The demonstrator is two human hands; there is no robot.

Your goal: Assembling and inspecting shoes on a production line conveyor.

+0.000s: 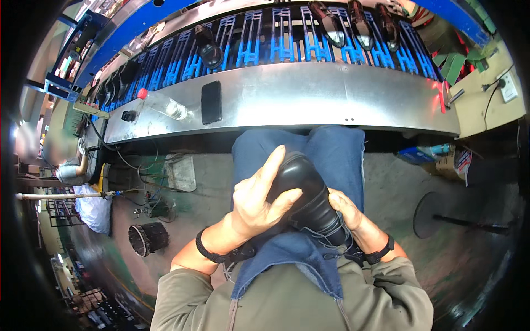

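Note:
A black leather lace-up shoe (302, 182) rests over my lap, its rounded shiny toe pointing away from me and its laces toward my body. My right hand (346, 209) grips it along the right side near the laces, thumb on the upper and the other fingers hidden beneath. At the shoe's left side, my left hand (256, 201) has its index finger stretched up beside the toe and its thumb spread across the upper. Its remaining fingers are mostly hidden. Under me are blue-covered knees (345, 146) and a blue apron (287, 256).
Ahead runs a metal ledge (287, 96) with a black phone (211, 102) and a clear red-capped bottle (164, 103). Behind it, a blue-slatted conveyor (281, 38) carries several dark shoes (208, 47). A black bucket (148, 239) stands left; another person (72, 170) sits far left.

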